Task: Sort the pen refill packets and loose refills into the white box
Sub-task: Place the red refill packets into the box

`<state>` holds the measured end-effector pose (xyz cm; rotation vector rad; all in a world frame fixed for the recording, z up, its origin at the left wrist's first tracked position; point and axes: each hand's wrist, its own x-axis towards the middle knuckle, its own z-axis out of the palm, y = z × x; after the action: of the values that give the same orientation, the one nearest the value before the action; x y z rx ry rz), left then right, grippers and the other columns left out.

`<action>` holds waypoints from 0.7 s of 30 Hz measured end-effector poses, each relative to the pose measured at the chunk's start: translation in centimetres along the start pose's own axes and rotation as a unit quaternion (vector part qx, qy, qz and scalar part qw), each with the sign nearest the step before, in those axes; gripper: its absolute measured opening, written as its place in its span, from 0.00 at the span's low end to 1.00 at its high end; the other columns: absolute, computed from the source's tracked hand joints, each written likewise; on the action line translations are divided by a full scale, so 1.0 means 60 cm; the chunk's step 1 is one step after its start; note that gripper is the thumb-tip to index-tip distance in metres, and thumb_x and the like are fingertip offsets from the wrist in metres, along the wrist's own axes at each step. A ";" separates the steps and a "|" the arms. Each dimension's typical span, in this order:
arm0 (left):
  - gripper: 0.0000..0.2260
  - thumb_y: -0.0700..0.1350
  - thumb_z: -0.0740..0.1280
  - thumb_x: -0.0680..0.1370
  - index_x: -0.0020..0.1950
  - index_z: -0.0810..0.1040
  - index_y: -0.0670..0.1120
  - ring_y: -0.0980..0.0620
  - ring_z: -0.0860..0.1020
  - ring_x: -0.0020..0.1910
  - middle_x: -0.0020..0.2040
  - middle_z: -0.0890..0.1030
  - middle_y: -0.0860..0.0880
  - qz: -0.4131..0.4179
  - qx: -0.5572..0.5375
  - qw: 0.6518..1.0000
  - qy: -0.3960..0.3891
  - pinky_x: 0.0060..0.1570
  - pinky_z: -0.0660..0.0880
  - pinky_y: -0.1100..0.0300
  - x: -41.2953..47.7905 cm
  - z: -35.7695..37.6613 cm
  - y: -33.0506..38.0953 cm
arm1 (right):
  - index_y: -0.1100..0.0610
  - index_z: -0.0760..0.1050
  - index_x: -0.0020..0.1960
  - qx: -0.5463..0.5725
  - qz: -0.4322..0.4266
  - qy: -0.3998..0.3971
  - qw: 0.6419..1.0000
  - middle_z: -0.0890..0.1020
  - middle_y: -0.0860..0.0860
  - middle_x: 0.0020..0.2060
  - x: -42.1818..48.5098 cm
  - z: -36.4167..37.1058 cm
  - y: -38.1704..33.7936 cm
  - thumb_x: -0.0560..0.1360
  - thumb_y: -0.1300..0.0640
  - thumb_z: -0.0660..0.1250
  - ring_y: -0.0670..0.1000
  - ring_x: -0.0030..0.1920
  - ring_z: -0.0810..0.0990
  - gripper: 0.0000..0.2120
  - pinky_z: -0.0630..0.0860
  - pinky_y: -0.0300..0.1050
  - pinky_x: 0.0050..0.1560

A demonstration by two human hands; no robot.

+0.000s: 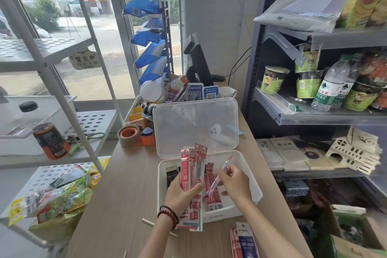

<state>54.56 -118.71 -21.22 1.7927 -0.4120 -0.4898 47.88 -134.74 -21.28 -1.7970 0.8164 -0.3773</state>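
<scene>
The white box [249,174] sits open on the wooden counter, its clear lid [194,125] tilted back. My left hand [182,192] grips a fanned bundle of red refill packets [189,165] upright over the box's left part. My right hand [234,182] pinches a single slim red packet [222,172] held at a slant above the box's middle. Red packets [211,190] and a black packet [171,174] lie inside the box. A few red and blue packets [243,241] lie on the counter near the front edge, right of my arms.
A tape roll [128,135] and an orange dispenser [147,135] stand left of the lid. A small white stick [147,222] lies on the counter. Clutter, QR stands and a mug [227,92] sit behind the box. Shelving flanks both sides; snack bags [56,195] at left.
</scene>
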 end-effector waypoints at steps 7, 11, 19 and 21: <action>0.19 0.53 0.75 0.67 0.55 0.76 0.53 0.49 0.84 0.44 0.48 0.84 0.51 -0.008 -0.017 1.000 0.004 0.48 0.80 0.48 0.004 -0.002 -0.006 | 0.55 0.66 0.35 -0.034 -0.016 0.054 0.998 0.81 0.58 0.35 0.001 0.002 0.008 0.73 0.54 0.68 0.51 0.36 0.83 0.13 0.81 0.58 0.37; 0.20 0.55 0.75 0.65 0.54 0.76 0.54 0.49 0.84 0.43 0.47 0.84 0.52 -0.006 -0.025 1.000 0.013 0.48 0.80 0.46 0.005 -0.001 -0.008 | 0.53 0.72 0.41 -0.087 -0.016 0.001 0.996 0.81 0.49 0.37 0.002 0.007 0.007 0.74 0.50 0.69 0.50 0.38 0.82 0.09 0.82 0.55 0.41; 0.16 0.48 0.74 0.70 0.54 0.75 0.53 0.60 0.81 0.44 0.46 0.82 0.54 0.032 -0.008 0.998 0.044 0.42 0.78 0.68 -0.004 0.001 0.006 | 0.51 0.78 0.51 -0.218 -0.015 -0.079 0.973 0.81 0.45 0.46 0.009 0.020 0.020 0.71 0.52 0.76 0.44 0.43 0.81 0.11 0.82 0.47 0.49; 0.15 0.48 0.74 0.70 0.54 0.75 0.53 0.61 0.81 0.43 0.46 0.82 0.55 0.036 -0.003 0.998 0.050 0.41 0.77 0.70 -0.005 0.001 0.006 | 0.51 0.78 0.54 -0.209 -0.017 -0.072 0.975 0.82 0.46 0.48 0.012 0.021 0.022 0.70 0.53 0.76 0.45 0.44 0.82 0.14 0.82 0.47 0.49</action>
<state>54.29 -118.69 -20.83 1.7807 -0.4042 -0.3486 48.69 -134.59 -23.06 -2.2015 0.8038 -0.0953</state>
